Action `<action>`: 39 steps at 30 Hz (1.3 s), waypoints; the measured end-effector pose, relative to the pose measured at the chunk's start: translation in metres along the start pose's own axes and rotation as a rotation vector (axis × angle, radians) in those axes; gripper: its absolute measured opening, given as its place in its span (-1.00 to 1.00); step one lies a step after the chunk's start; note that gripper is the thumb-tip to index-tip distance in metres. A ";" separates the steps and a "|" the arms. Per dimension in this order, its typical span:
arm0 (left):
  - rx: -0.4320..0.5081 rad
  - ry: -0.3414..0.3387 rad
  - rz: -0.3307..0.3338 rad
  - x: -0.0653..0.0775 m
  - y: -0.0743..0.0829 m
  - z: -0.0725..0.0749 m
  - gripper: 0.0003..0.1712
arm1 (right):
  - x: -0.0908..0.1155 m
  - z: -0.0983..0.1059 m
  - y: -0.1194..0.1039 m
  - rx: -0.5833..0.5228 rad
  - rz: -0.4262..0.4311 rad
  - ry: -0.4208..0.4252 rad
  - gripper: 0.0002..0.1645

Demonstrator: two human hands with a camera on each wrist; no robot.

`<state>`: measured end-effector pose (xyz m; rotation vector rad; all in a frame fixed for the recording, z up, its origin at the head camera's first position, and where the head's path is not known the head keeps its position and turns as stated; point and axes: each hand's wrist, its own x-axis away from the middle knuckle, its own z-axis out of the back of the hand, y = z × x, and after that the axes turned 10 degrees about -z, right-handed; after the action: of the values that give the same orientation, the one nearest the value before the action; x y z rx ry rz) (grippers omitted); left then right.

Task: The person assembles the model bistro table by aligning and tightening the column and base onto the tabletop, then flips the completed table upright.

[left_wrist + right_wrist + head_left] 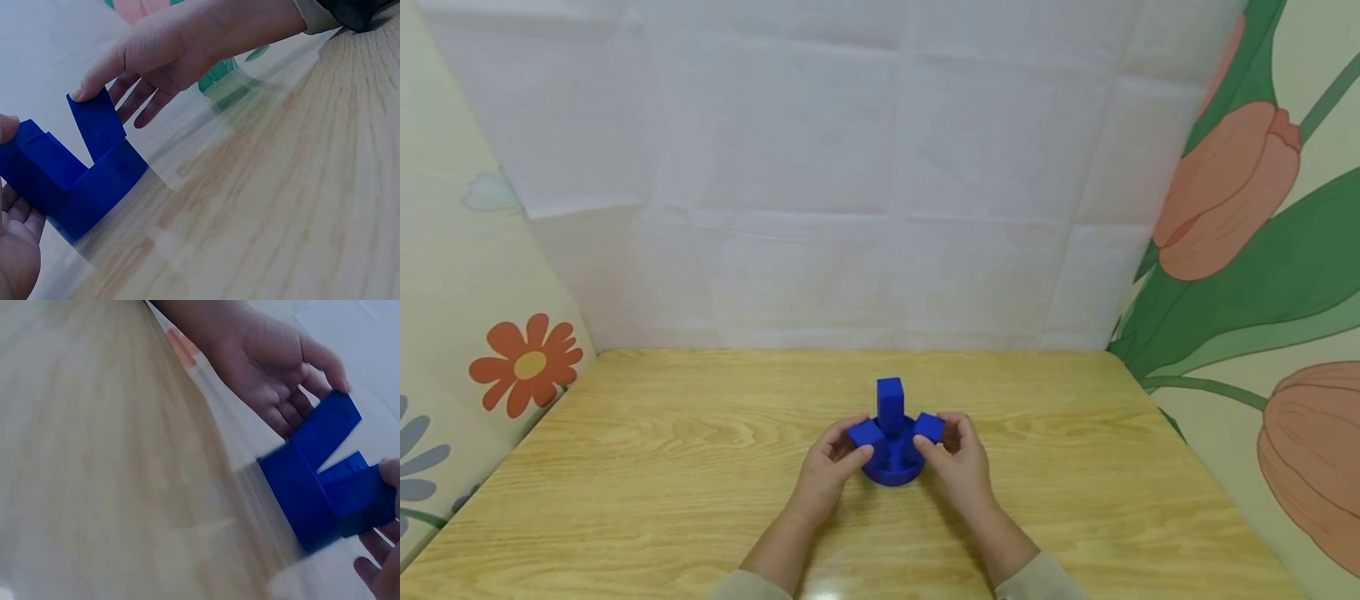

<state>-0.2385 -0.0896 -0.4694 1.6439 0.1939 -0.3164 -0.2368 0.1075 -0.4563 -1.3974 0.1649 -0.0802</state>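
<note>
A round blue dish [892, 477] with a low wall stands on the wooden table [685, 467]. Three blue rectangular blocks rise from it. My left hand [822, 475] pinches the left block [866, 432] between thumb and fingers, and my right hand [964, 471] grips the right block [929, 427] the same way. Both of these blocks lean outward. At the back, the third block [891, 396] stands upright, untouched. In the left wrist view, the block [100, 125] in my right hand slants up from the dish wall [103, 194]. The lower ends of the blocks are hidden inside the dish.
A white cloth [865, 183] hangs behind the table's far edge. Patterned walls flank the table, with a red flower [529, 365] on the left and large tulips [1228, 192] on the right. Wood tabletop extends to both sides of the dish.
</note>
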 end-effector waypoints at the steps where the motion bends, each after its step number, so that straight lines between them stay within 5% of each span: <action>1: -0.001 -0.002 0.001 0.000 0.000 0.000 -0.43 | -0.002 0.003 -0.002 0.035 0.000 -0.023 -0.51; 6: 0.013 -0.004 -0.009 0.000 -0.001 -0.001 -0.43 | -0.015 0.024 -0.018 0.407 0.016 -0.269 -0.38; 10: 0.017 -0.009 -0.037 -0.001 -0.001 -0.002 -0.43 | -0.025 0.034 -0.039 0.691 0.128 -0.454 -0.25; 16: 0.011 -0.007 -0.062 -0.001 -0.001 -0.003 -0.43 | -0.032 0.031 -0.058 0.881 0.197 -0.495 -0.31; 20: -0.015 -0.018 -0.078 -0.001 -0.001 -0.002 -0.38 | -0.032 0.030 -0.058 0.866 0.146 -0.478 -0.34; 25: -0.035 -0.064 -0.062 -0.001 0.000 0.002 -0.09 | -0.032 0.037 -0.055 0.749 0.095 -0.448 -0.34; 34: 0.096 -0.219 0.069 -0.003 -0.003 -0.003 0.26 | -0.030 0.056 -0.055 0.398 0.004 -0.520 -0.33; 39: 0.159 -0.199 0.058 -0.003 -0.002 -0.009 0.28 | -0.028 0.055 -0.044 0.272 -0.048 -0.555 -0.31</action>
<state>-0.2407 -0.0805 -0.4696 1.7583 -0.0300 -0.4574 -0.2534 0.1575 -0.4017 -1.1057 -0.3301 0.2378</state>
